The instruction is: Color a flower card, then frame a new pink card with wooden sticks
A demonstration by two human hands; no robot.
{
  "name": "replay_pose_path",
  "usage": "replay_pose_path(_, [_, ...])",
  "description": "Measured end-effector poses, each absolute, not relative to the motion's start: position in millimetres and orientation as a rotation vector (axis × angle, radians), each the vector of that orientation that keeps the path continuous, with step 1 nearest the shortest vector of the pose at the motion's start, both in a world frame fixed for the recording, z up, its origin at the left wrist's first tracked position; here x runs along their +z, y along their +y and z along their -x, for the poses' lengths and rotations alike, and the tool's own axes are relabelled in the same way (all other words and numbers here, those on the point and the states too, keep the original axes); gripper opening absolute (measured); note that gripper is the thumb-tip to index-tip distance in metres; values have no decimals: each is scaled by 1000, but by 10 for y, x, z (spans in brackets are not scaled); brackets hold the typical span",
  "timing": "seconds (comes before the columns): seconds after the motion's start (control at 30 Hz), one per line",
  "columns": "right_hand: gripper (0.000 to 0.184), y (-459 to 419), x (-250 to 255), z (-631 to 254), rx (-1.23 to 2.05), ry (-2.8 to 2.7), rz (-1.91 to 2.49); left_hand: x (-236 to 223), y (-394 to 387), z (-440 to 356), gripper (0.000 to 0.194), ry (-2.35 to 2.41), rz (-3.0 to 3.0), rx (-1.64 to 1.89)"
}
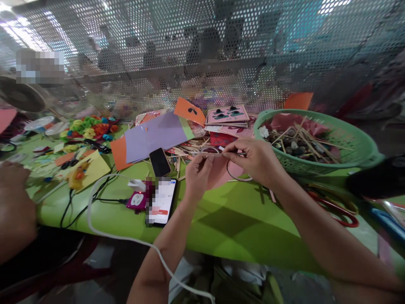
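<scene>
My left hand [198,171] is closed in a pinch on the upper edge of a sheet of pink paper [218,172], which hangs over the green table. My right hand [255,160] pinches at the same edge with thumb and forefinger, close to my left fingertips. Beneath the right fingers shows a thin dark and pale ring-like loop [231,172]; whether I hold it or it lies behind, I cannot tell. Wooden sticks [186,148] lie in a heap behind my hands. Behind them sits a stack of pink cards [226,115] with dark shapes on top.
A green basket [316,166] with stones and sticks stands at the right, near red-handled scissors [344,220]. Two phones [160,162] and a purple power adapter [136,201] lie left. A white cable [133,240] crosses my left arm. Another person's arm [17,202] is far left.
</scene>
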State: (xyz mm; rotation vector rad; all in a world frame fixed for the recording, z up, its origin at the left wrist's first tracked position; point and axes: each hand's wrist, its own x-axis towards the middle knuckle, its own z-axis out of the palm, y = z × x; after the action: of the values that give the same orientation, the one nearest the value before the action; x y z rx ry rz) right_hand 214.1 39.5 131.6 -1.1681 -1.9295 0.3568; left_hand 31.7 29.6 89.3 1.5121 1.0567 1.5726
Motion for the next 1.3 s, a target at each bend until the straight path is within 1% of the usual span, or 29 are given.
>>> replay_pose_path(0.2, [19, 367, 1297, -2111, 326, -1951, 1190, 842, 319, -310, 31, 1080, -1427, 1652])
replay_pose_path(0.33, [16, 343, 1280, -2086, 274, -1966, 1194, 834, 360, -313, 29, 966, -1398, 1488])
replay_pose_path(0.4, [13, 342, 1288, -2093, 284, -1984, 1183, 829, 380, -310, 26, 935, -1365, 1423])
replay_pose_path(0.47, [9, 349, 1309, -2122, 299, -1979, 1172, 826, 393, -298, 20, 944, -1336, 1438])
replay_pose_path(0.6, [10, 366, 1362, -2231, 318, -1971, 1193, 834, 389, -259, 14, 989, -1382, 1468])
replay_pose_path(0.8, [8, 330, 1431, -2350, 309, -2003, 1234, 811, 401, -248, 21, 1020, -1378, 1485])
replay_pose_path(0.9, [8, 308, 1464, -2380, 357, -2028, 1279, 812, 416, -243, 24, 1037, -1352, 1494])
replay_pose_path(1.1, [17, 279, 1507, -2458, 300, -2005, 1360, 827, 426, -189, 22, 1033, -1243, 1512])
replay_pose_path(1.3, [32, 265, 1546, -2497, 425, -2027, 1326, 809, 446, -174, 22, 1046, -1256, 1521])
